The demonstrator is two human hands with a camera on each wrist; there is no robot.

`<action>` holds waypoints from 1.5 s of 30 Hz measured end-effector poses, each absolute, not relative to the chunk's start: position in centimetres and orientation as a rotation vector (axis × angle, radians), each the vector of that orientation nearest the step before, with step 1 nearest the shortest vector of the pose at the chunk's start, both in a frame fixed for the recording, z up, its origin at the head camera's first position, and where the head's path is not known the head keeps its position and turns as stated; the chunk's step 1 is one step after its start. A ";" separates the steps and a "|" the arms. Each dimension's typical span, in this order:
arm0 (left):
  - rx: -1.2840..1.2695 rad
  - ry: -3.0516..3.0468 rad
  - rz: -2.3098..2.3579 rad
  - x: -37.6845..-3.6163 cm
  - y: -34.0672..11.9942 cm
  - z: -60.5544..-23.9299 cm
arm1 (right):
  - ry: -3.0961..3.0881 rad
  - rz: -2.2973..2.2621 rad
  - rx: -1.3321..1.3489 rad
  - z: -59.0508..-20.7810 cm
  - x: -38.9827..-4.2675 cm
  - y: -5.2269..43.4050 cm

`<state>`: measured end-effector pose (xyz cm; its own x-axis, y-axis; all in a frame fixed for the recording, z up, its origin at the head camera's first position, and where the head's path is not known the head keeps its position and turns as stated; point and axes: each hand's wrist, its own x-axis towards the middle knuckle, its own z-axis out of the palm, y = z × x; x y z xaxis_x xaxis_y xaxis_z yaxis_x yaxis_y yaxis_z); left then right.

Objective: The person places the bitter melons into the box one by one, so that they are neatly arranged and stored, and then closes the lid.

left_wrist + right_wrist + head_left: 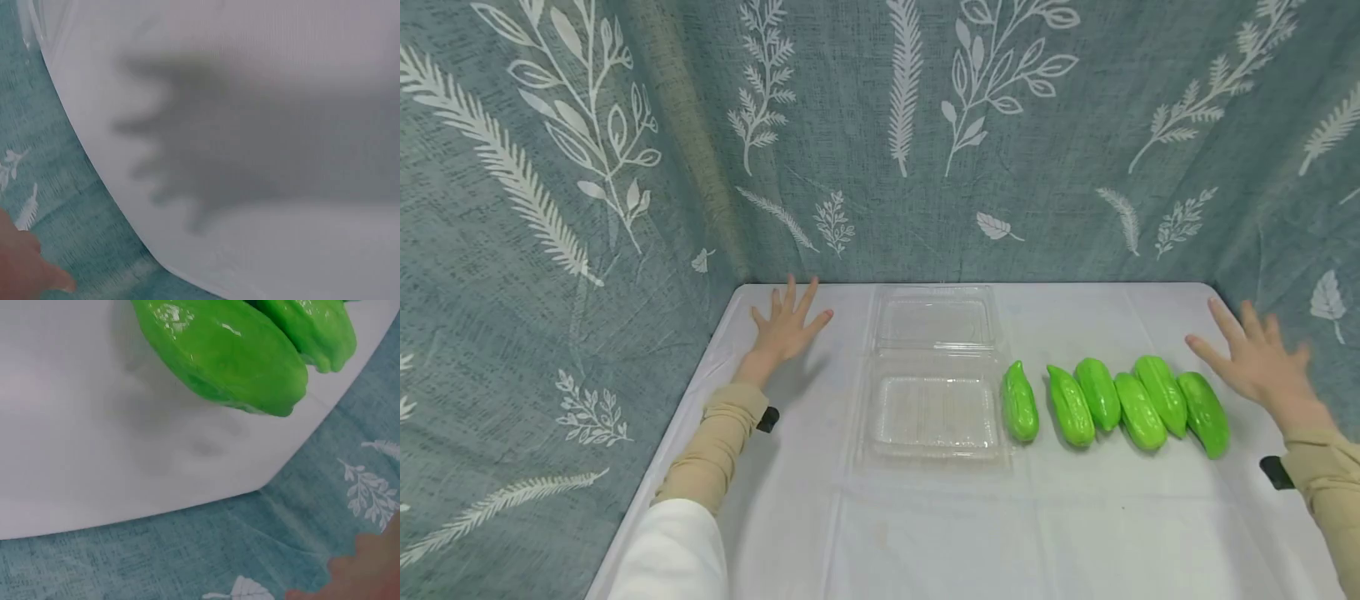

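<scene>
A table covered with a white cloth (940, 533) is seen in front of a grey-blue curtain with leaf prints. At the centre of the table an open clear plastic container (934, 415) is laid, with its lid (934, 321) folded back toward 12 o'clock. At 3 o'clock of the container, six glossy green vegetables are placed in a row. The first one (1020, 402) lies just beside the container's edge. The other five (1138, 403) are packed close together, side by side, and reach toward the right edge of the table.
</scene>
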<state>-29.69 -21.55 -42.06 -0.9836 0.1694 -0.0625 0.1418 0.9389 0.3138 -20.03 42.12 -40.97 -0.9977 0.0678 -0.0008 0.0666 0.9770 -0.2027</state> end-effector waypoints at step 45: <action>0.689 2.451 1.498 -25.9 -15.5 -46.5 | -3.233 1.019 -0.048 -45.8 -16.5 42.4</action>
<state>-25.85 -15.50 -46.49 -0.8746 0.4781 0.0802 0.2893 0.3821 0.8777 -16.49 42.38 -45.75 -0.9688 -0.0477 -0.2433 0.1004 0.8217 -0.5610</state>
